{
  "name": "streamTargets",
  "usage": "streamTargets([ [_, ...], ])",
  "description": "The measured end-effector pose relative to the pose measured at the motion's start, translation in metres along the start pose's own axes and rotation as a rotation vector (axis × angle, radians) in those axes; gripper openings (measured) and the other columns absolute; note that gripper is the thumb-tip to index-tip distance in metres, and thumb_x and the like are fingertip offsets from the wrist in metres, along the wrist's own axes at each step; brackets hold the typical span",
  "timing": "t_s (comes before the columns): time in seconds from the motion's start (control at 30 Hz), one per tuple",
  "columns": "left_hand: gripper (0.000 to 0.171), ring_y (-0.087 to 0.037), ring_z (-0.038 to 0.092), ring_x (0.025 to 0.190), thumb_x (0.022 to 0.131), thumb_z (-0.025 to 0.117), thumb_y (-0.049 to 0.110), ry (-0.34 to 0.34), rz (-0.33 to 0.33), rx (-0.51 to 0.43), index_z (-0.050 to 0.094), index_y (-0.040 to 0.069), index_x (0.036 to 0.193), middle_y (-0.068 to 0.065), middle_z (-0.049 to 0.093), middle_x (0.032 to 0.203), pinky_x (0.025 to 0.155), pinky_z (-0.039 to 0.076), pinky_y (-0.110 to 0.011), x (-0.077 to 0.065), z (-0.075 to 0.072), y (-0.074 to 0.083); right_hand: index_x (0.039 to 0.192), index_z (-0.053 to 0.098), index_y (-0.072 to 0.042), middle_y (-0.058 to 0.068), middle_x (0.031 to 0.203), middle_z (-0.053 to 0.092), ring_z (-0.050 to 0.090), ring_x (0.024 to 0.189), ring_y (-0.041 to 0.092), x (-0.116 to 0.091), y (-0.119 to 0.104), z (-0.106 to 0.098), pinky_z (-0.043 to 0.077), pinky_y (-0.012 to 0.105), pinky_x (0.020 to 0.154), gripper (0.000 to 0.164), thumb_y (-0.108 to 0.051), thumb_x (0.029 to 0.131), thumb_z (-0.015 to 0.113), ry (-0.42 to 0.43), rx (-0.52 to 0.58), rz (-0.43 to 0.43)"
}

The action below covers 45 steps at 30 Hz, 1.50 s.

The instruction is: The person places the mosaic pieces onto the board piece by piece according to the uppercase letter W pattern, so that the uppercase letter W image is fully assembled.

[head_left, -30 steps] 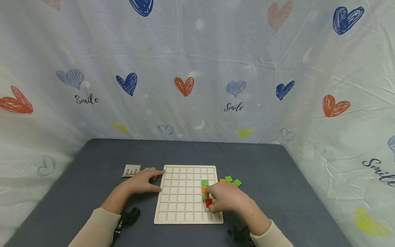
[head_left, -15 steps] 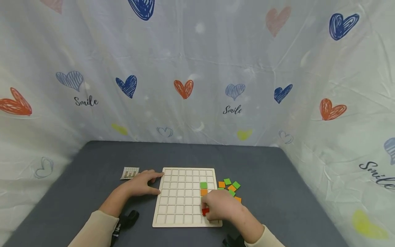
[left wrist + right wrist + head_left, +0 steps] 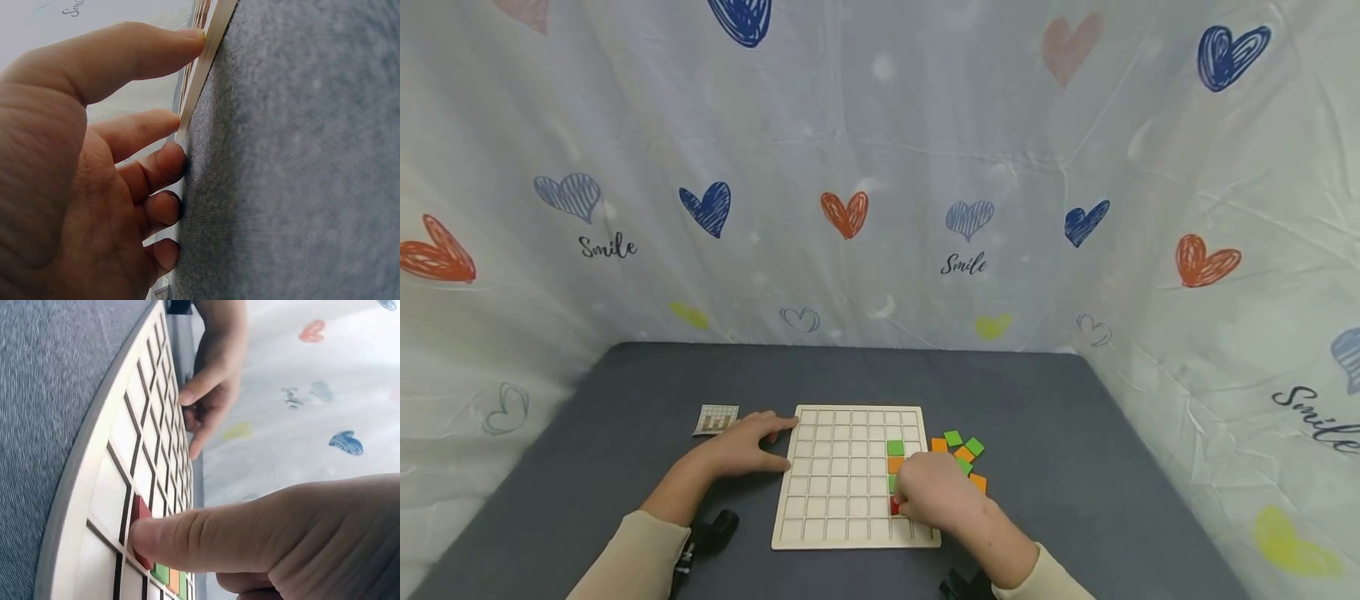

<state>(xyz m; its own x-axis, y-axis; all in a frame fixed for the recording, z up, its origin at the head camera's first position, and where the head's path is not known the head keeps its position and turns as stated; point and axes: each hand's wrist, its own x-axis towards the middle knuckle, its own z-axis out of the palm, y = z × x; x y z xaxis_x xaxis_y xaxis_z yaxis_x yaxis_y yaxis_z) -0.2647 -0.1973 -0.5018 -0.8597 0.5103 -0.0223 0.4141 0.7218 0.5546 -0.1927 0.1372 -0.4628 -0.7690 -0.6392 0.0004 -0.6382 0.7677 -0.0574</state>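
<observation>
A pale wooden grid board (image 3: 838, 484) lies flat before me. My right hand (image 3: 938, 493) is over its right side, thumb and curled fingers at a small red square tile (image 3: 894, 506). In the right wrist view the thumb tip overlaps the red tile (image 3: 142, 507), which sits at a grid cell. Above it in the same column are a green tile (image 3: 892, 483), an orange tile (image 3: 896, 465) and another green tile (image 3: 896, 447). My left hand (image 3: 743, 447) touches the board's left edge with thumb and index fingertips, its other fingers loosely bent.
Loose green and orange tiles (image 3: 964, 454) lie on the dark grey tabletop (image 3: 1030, 417) right of the board. A small printed card (image 3: 717, 419) lies beyond the left hand. A white curtain with hearts (image 3: 880, 167) hangs behind the table.
My right hand has brought the red tile down and slightly left into the column below the lower green tile. The left hand has stayed at the board's edge.
</observation>
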Motion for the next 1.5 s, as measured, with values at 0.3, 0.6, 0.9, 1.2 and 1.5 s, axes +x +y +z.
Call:
streamTargets([
  [0.3,0.077,-0.017,0.035,0.075,0.085,0.082,0.037,0.002,-0.005,0.018,0.054,0.005,0.149,-0.002,0.041,0.085,0.068,0.029,-0.039,0.000,0.000,0.000,0.080,0.083,-0.022,-0.015,0.078,0.070,0.058,0.067,0.002,0.000,0.014,-0.010,0.041,0.024,0.050,0.010,-0.012,0.079,0.083,0.011,0.142,0.011],
  [0.6,0.076,-0.017,0.034,0.075,0.087,0.082,0.035,-0.004,0.012,0.006,0.054,0.003,0.149,-0.003,0.041,0.085,0.069,0.029,-0.040,-0.001,-0.001,0.001,0.093,0.083,-0.018,-0.006,0.091,0.075,0.065,0.076,0.010,-0.012,0.043,-0.030,0.052,0.032,0.063,0.005,-0.022,0.089,0.082,0.148,0.109,0.130],
  [0.9,0.076,-0.017,0.034,0.075,0.086,0.082,0.034,-0.006,0.009,-0.006,0.053,0.003,0.149,-0.002,0.040,0.085,0.068,0.029,-0.040,-0.001,-0.001,0.002,0.099,0.083,-0.015,-0.005,0.094,0.074,0.060,0.071,0.008,-0.019,0.072,-0.037,0.053,0.035,0.065,0.009,-0.017,0.093,0.076,0.161,0.151,0.314],
  [1.2,0.076,-0.018,0.034,0.075,0.086,0.082,0.035,0.001,0.002,-0.004,0.054,0.004,0.150,-0.002,0.040,0.085,0.068,0.029,-0.040,-0.001,0.001,0.000,0.108,0.082,-0.013,0.003,0.104,0.075,0.065,0.079,0.016,-0.012,0.095,-0.015,0.055,0.039,0.069,0.018,-0.021,0.092,0.078,0.075,0.158,0.368],
  [1.5,0.077,-0.017,0.034,0.075,0.085,0.082,0.036,0.005,-0.005,0.004,0.054,0.005,0.149,-0.002,0.041,0.085,0.069,0.029,-0.040,0.001,0.001,-0.001,0.113,0.081,-0.016,0.006,0.111,0.074,0.069,0.091,0.023,-0.009,0.113,0.012,0.056,0.043,0.072,0.023,-0.020,0.090,0.079,0.091,0.144,0.402],
])
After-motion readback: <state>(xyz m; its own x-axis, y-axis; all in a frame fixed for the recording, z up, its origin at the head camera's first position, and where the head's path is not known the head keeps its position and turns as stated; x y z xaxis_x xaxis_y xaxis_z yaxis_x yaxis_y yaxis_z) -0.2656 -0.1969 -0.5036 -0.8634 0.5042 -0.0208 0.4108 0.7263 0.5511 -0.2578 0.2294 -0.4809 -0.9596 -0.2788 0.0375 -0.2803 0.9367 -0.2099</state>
